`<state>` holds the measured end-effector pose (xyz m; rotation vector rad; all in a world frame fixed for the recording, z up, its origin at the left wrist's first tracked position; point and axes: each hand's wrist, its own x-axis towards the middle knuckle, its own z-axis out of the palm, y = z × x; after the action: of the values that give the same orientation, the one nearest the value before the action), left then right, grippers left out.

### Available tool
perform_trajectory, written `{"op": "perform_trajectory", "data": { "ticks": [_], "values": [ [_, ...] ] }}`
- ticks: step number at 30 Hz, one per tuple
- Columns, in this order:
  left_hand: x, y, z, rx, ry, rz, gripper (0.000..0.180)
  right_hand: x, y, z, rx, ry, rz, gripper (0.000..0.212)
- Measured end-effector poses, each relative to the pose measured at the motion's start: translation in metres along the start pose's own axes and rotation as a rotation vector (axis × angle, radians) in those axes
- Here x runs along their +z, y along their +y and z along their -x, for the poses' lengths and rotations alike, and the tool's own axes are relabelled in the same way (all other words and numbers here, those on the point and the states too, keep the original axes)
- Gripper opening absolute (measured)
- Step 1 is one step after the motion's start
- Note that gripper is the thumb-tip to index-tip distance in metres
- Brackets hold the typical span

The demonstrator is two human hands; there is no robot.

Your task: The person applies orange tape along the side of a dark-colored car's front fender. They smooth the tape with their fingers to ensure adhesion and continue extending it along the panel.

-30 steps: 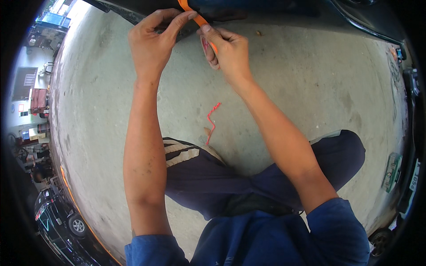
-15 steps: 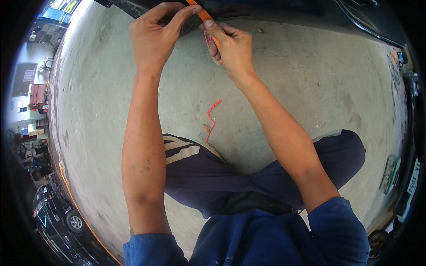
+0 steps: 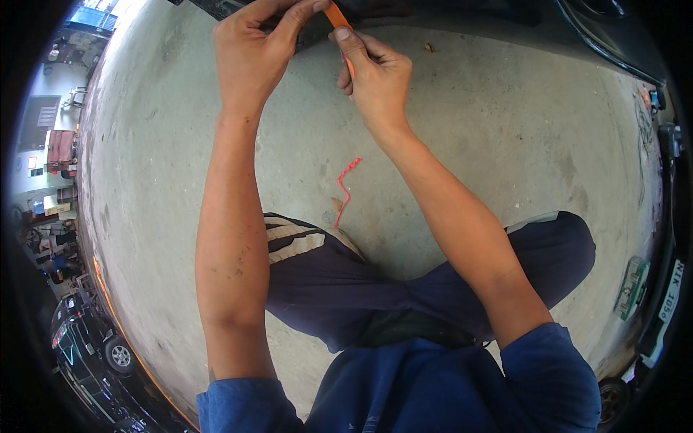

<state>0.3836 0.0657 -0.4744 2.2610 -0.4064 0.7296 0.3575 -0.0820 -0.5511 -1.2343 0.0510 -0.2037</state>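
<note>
Orange strip (image 3: 338,17) is up at the dark car body (image 3: 476,27), spanning the two hands, slanting down to the right. Right hand (image 3: 381,78) has it pinched: thumb on top, other fingers curled under. Left hand (image 3: 254,61) is just up-left, thumb tip at the strip's edge; its fingertips run out of view, so can't tell from here if it's gripping. Below on the concrete floor (image 3: 303,155): crinkled red strip (image 3: 347,193), brown leaf (image 3: 337,205) next to it. Person's seated, dark trousers (image 3: 339,289), blue shirt (image 3: 433,390). Black vehicle (image 3: 86,353) over on the far left.
</note>
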Motion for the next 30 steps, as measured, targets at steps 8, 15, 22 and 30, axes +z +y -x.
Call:
{"op": "perform_trajectory", "data": {
  "ticks": [8, 15, 22, 30],
  "values": [
    [0.0, 0.005, -0.001, -0.032, 0.002, 0.01, 0.025, 0.0, -0.004, 0.012, 0.013, -0.012, -0.032, 0.036],
    [0.0, 0.006, -0.002, -0.006, 0.01, 0.057, 0.026, 0.002, -0.004, 0.016, -0.004, -0.014, -0.01, 0.037],
    [0.001, 0.004, -0.002, 0.005, -0.004, 0.028, 0.026, 0.002, -0.001, 0.003, -0.028, 0.017, -0.007, 0.034],
    [0.002, -0.001, -0.002, 0.025, -0.002, 0.032, 0.023, -0.003, -0.004, -0.005, 0.01, 0.029, 0.024, 0.032]
  ]
}}
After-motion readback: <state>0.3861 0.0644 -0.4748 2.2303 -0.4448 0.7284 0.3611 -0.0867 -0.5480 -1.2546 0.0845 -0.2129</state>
